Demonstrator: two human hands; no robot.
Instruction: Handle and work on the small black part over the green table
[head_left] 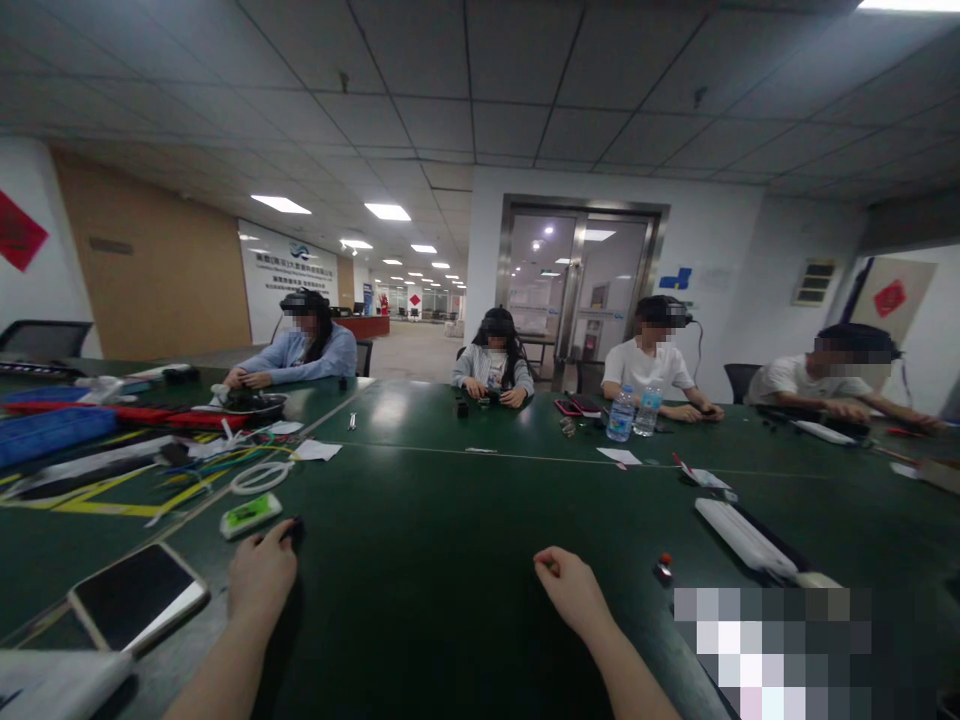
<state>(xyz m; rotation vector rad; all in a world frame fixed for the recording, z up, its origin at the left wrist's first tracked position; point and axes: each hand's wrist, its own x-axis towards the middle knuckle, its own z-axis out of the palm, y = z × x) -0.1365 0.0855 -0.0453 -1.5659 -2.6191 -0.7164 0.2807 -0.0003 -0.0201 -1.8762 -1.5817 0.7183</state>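
My left hand is closed on the left of the green table, its fingertips on a small black object whose kind I cannot make out. Just beyond it lies a green and white case. A phone with a dark screen is to the left of my left wrist. My right hand is over the table right of the middle, fingers curled and thumb pressed to the index finger. Whatever it may hold is hidden. Farther right is a small dark object with an orange top.
White cable coils, coloured wires and a blue tray clutter the left. Two water bottles stand toward the back right. A long white object lies at the right. Several people sit along the far side, their hands on the table.
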